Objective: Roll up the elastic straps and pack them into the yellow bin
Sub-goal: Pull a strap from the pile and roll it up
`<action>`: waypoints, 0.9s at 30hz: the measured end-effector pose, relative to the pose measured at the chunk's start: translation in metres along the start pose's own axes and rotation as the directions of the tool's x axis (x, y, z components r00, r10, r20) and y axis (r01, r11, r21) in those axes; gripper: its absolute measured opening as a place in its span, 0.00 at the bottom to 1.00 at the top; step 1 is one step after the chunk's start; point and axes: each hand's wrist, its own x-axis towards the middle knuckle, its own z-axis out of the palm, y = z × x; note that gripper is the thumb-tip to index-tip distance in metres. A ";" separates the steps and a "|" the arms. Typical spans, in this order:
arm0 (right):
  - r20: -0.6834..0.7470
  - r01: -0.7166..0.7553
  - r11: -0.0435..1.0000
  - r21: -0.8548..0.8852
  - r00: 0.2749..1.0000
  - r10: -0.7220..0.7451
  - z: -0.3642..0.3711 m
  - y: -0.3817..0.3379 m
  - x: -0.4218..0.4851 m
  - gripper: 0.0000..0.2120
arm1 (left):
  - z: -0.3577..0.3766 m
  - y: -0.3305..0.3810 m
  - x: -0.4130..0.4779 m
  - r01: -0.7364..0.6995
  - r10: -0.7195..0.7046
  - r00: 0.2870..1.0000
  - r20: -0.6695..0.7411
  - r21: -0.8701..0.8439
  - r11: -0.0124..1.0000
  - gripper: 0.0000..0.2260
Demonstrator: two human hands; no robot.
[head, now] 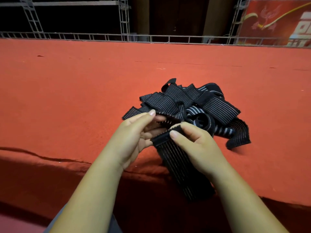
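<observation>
while both hands pinch one strap, cloth edge nears.

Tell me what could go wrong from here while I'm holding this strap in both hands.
1. The held strap hangs loose past the front edge of the table. If the right hand loosens its pinch, the strap may slide off towards the floor, or roll up slack.
2. The left hand pinches right beside the tangled pile. It could catch a neighbouring strap and drag it along.
</observation>
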 end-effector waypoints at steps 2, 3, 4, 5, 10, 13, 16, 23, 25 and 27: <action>-0.089 -0.052 0.994 0.096 0.994 0.061 -0.001 0.000 0.001 0.07 | -0.001 0.000 0.001 -0.051 0.058 0.997 -0.047 0.150 0.987 0.11; -0.111 -0.067 0.987 0.148 0.990 0.084 -0.002 0.000 0.002 0.07 | -0.003 -0.002 0.003 -0.101 0.124 0.989 -0.079 0.252 0.963 0.08; -0.121 -0.081 0.974 0.210 0.987 0.108 -0.003 -0.002 0.002 0.08 | -0.005 -0.003 0.004 -0.155 0.200 0.975 -0.100 0.345 0.926 0.06; -0.126 -0.093 0.958 0.269 0.983 0.131 -0.004 -0.003 0.003 0.09 | -0.007 -0.003 0.006 -0.199 0.260 0.961 -0.097 0.413 0.889 0.07; -0.108 -0.131 0.892 0.433 0.975 0.196 -0.007 -0.016 0.004 0.11 | -0.002 0.004 0.002 -0.220 0.251 0.968 -0.005 0.465 0.858 0.13; -0.119 -0.123 0.892 0.436 0.974 0.192 -0.007 -0.023 0.003 0.11 | 0.006 0.012 -0.004 -0.252 0.308 0.951 -0.035 0.492 0.833 0.07; -0.156 -0.096 0.888 0.449 0.970 0.184 -0.006 -0.037 -0.001 0.11 | 0.020 0.024 -0.014 -0.310 0.368 0.930 -0.018 0.501 0.808 0.07; -0.255 0.014 0.851 0.526 0.957 0.142 -0.009 -0.097 -0.002 0.12 | 0.049 0.065 -0.029 -0.351 0.381 0.923 -0.060 0.278 0.894 0.06; -0.255 0.049 0.841 0.538 0.961 0.107 -0.013 -0.119 -0.003 0.12 | 0.059 0.083 -0.039 -0.370 0.391 0.919 -0.040 0.248 0.895 0.06; -0.249 0.075 0.810 0.582 0.964 0.090 -0.016 -0.143 -0.003 0.12 | 0.069 0.100 -0.050 -0.385 0.394 0.919 -0.012 0.194 0.902 0.06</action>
